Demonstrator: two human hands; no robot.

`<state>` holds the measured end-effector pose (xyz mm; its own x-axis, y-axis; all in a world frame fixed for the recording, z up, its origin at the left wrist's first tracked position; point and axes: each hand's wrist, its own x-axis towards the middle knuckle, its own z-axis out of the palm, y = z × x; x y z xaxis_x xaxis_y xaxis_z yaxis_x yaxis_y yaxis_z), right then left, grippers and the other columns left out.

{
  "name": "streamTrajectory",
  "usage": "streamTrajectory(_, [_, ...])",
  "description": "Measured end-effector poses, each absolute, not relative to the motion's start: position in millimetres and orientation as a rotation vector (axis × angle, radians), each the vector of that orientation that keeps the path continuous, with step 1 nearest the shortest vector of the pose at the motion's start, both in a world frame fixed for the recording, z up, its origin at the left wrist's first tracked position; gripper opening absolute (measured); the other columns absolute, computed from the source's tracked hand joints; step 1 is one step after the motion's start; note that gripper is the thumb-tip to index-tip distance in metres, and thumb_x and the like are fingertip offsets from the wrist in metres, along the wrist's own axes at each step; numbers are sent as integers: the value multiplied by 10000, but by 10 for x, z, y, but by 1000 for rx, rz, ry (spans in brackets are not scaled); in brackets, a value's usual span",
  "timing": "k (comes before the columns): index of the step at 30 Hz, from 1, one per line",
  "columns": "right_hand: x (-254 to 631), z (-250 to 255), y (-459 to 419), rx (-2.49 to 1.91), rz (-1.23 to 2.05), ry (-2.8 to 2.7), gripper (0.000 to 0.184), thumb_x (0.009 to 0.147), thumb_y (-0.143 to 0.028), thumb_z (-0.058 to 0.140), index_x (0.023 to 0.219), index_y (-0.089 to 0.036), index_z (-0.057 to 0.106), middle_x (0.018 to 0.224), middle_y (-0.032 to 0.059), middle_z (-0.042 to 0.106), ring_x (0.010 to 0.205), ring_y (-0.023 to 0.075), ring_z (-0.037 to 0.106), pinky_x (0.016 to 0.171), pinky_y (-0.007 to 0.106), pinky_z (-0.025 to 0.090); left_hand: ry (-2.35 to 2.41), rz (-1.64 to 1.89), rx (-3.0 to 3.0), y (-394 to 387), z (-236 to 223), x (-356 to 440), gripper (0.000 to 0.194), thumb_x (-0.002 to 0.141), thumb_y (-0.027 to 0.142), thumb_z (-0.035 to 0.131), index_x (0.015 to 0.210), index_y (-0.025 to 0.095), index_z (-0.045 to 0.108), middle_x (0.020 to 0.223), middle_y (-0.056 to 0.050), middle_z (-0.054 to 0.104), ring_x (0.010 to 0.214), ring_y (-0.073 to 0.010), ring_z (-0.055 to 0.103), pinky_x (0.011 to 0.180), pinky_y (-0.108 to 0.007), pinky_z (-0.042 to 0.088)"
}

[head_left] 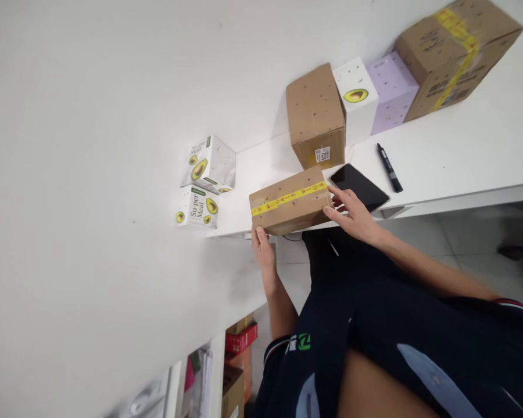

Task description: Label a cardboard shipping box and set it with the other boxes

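Observation:
Between my two hands is a flat brown cardboard box (287, 212) with yellow printed tape along its top, at the front edge of the white desk. My left hand (264, 249) grips its near left corner, thumb up against the side. At the right end, my right hand (351, 215) has its fingers and thumb on the edge of the box. A black tablet (361, 184) lies flat just beyond my right hand. Farther right on the desk is a black marker (389, 168).
Behind stand a brown carton (316, 110), a white avocado box (357, 98), a lilac box (392, 90) and a large taped carton (462, 58). Two white Su-per Meal boxes (218, 165) stand at the desk's left end. Shelves with a red box (242, 339) are lower left.

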<state>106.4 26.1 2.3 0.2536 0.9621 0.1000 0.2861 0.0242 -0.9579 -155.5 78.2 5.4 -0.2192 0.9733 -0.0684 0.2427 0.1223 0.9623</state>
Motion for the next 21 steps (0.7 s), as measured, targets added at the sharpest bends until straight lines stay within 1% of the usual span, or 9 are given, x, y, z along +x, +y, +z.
streamTrajectory(2, [1060, 29, 254, -1461, 818, -1224, 652, 882, -552, 658, 1478, -308, 549, 1083, 68, 562, 997, 232, 657, 903, 449, 635, 1606, 1167, 1144, 792, 51, -1532, 661, 933, 713, 498, 1413, 266, 583, 1462, -127, 600, 1309, -289, 615, 1036, -418, 560])
streamTrajectory(4, [1060, 34, 250, -1450, 833, -1220, 652, 873, -537, 670, 1473, -309, 553, 1092, 66, 565, 1001, 230, 659, 900, 444, 637, 1617, 1184, 1104, 807, 45, -1518, 666, 939, 706, 494, 1431, 264, 569, 1452, -129, 605, 1285, -278, 635, 1020, -401, 575])
streamTrajectory(9, [1074, -64, 269, -1442, 848, -1248, 696, 850, -479, 684, 1500, -299, 515, 1147, 77, 564, 1009, 237, 654, 892, 458, 632, 1587, 1183, 1102, 825, 28, -1546, 658, 953, 698, 474, 1435, 259, 562, 1450, -135, 607, 1258, -259, 655, 1021, -378, 571])
streamTrajectory(12, [1067, -217, 273, -1484, 854, -1275, 763, 812, -425, 705, 1526, -284, 475, 1233, 106, 556, 1027, 257, 651, 914, 496, 615, 1521, 1154, 1109, 819, 1, -1575, 639, 942, 689, 511, 1444, 295, 542, 1483, -119, 581, 1267, -242, 644, 1016, -354, 556])
streamTrajectory(14, [1050, -304, 263, -1508, 865, -1293, 789, 806, -407, 703, 1541, -270, 450, 1265, 122, 553, 1037, 272, 653, 929, 518, 606, 1511, 1143, 1072, 827, -14, -1575, 621, 934, 683, 531, 1423, 301, 552, 1465, -113, 588, 1219, -222, 659, 981, -336, 555])
streamTrajectory(17, [1013, -317, 235, -1485, 817, -1353, 747, 857, -401, 653, 1554, -261, 423, 1316, 145, 541, 1098, 295, 642, 954, 538, 591, 1493, 1217, 905, 869, 2, -1537, 576, 942, 667, 519, 1338, 256, 601, 1345, -120, 639, 1051, -183, 689, 885, -305, 556])
streamTrajectory(19, [992, -236, 216, -1449, 704, -1438, 707, 887, -399, 630, 1550, -260, 427, 1362, 156, 529, 1204, 325, 599, 1022, 573, 550, 1452, 1276, 788, 904, 46, -1503, 568, 949, 668, 486, 1291, 233, 610, 1231, -115, 662, 930, -165, 682, 803, -290, 550])
streamTrajectory(21, [973, -107, 201, -1412, 555, -1527, 664, 908, -395, 619, 1536, -265, 447, 1396, 161, 524, 1271, 344, 551, 1067, 602, 507, 1407, 1296, 729, 929, 97, -1477, 592, 937, 694, 464, 1294, 237, 587, 1147, -100, 657, 857, -166, 668, 737, -292, 541])
